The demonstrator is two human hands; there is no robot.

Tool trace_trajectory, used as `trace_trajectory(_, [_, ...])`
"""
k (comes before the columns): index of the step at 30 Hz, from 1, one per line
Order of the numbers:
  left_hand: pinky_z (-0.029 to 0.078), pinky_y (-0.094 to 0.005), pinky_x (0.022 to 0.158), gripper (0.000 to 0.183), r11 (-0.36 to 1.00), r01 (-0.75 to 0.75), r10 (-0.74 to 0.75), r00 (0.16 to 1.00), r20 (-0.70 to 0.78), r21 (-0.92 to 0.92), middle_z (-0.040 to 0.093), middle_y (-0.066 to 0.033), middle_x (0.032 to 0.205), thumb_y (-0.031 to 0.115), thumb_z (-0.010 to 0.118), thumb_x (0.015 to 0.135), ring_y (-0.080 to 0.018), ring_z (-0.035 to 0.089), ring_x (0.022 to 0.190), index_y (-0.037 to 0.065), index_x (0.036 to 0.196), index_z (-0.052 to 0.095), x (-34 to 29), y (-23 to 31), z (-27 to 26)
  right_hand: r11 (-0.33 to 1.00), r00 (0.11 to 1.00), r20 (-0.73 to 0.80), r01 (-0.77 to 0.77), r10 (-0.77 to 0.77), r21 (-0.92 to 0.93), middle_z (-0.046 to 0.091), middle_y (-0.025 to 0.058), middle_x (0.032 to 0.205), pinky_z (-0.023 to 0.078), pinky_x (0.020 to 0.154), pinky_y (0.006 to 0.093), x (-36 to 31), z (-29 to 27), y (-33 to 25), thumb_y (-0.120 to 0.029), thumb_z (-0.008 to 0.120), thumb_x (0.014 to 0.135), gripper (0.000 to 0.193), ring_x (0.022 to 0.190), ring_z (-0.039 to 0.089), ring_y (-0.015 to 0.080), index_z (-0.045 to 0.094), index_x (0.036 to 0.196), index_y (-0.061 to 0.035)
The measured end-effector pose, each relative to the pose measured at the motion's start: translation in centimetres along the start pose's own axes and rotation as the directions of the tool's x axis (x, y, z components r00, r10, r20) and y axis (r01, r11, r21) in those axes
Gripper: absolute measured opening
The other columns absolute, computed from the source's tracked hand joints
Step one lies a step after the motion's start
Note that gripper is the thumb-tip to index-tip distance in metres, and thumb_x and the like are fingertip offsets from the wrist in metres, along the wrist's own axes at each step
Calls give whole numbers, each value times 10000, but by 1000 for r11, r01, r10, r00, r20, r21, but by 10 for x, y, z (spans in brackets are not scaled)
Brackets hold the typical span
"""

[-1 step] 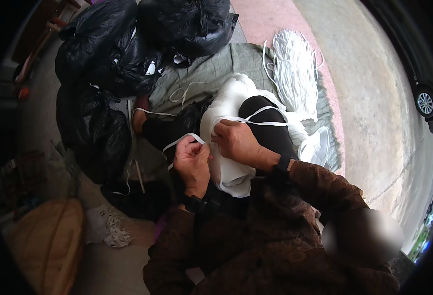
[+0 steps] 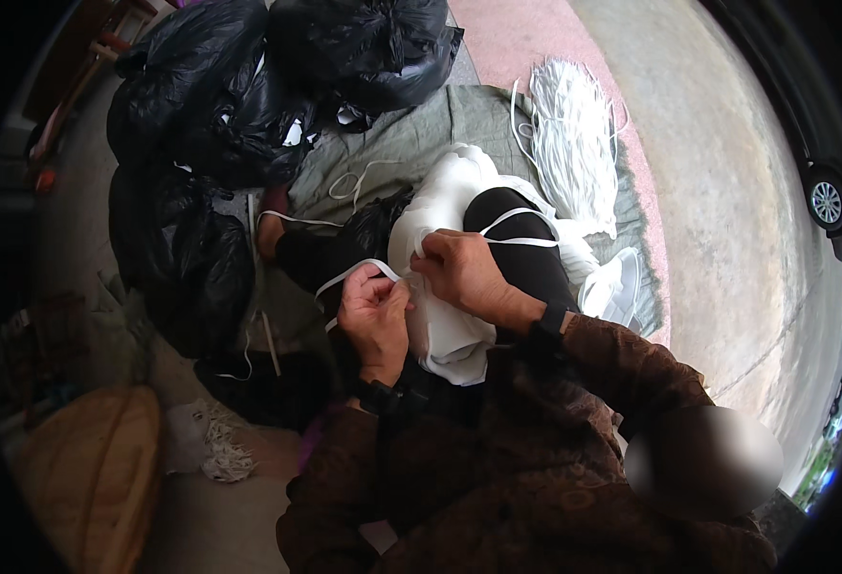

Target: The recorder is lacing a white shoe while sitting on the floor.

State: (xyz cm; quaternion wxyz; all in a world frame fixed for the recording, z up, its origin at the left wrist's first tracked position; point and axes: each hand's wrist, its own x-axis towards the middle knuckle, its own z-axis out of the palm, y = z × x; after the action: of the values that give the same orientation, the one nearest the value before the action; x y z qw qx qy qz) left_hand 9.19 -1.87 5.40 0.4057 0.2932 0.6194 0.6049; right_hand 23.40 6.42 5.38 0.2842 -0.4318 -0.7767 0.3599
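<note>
A long stack of soft white pieces (image 2: 448, 184), nested like shoe uppers, lies across my lap. My left hand (image 2: 373, 311) is beside its left edge, with thumb and fingers pinched on a flat white lace (image 2: 349, 273). The lace loops over the dark trouser leg. My right hand (image 2: 459, 273) is closed at the near part of the stack, its fingertips bent down on the white material. What exactly those fingertips grip is hidden. Another lace stretch (image 2: 526, 212) curves over my right knee, behind the right hand.
A thick bundle of white laces (image 2: 574, 143) lies on the grey-green cloth (image 2: 421, 115). A grey and white shoe-like piece (image 2: 617, 292) is right of my knee. Black plastic bags (image 2: 191, 124) crowd the left and far side. A round wooden board (image 2: 96, 469) stands lower left.
My right hand has shifted very slightly, and the lace that ran across its top now passes out of sight behind it. My left hand stays in place.
</note>
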Motion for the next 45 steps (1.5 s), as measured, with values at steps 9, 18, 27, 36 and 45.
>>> trace_trajectory(9, [520,-233,621,338,991,-83,77,995,56,108,652,-54,800,-74,671,856,-100,611,650,-37,1151,511,5,-13,5,711,864,154,-485,480,509,711,69,803,517,693,269,-34,-24,8,-161,712,897,188,725,619,97,731,974,9])
trace_trajectory(18, [466,-209,584,359,897,-265,219,962,165,353,598,-25,746,-104,669,764,-60,547,604,16,1056,499,5,-4,9,719,813,111,-561,571,411,707,89,762,505,641,273,-38,-42,0,-115,709,885,133,686,629,91,705,891,18])
trace_trajectory(27, [460,-290,518,371,901,-218,146,966,212,375,585,-62,631,-63,658,681,-129,547,517,15,991,470,21,-8,6,882,895,-86,-409,437,235,675,151,744,537,674,343,-27,-29,1,-20,689,782,187,697,686,240,617,952,11])
trace_trajectory(36, [485,-345,565,431,917,17,-82,986,146,399,600,-97,650,38,764,725,-182,581,548,-10,1033,467,10,17,-3,944,945,-53,-318,323,92,645,148,749,530,680,385,-21,-24,-4,14,662,727,253,723,677,328,565,957,-26])
trace_trajectory(45, [473,-374,616,509,774,-38,-221,920,325,632,532,-85,696,38,734,603,-226,548,612,6,1027,454,0,29,-4,974,969,221,148,-109,-170,651,103,829,524,706,433,-11,-7,3,15,702,616,466,856,657,336,501,1022,-96])
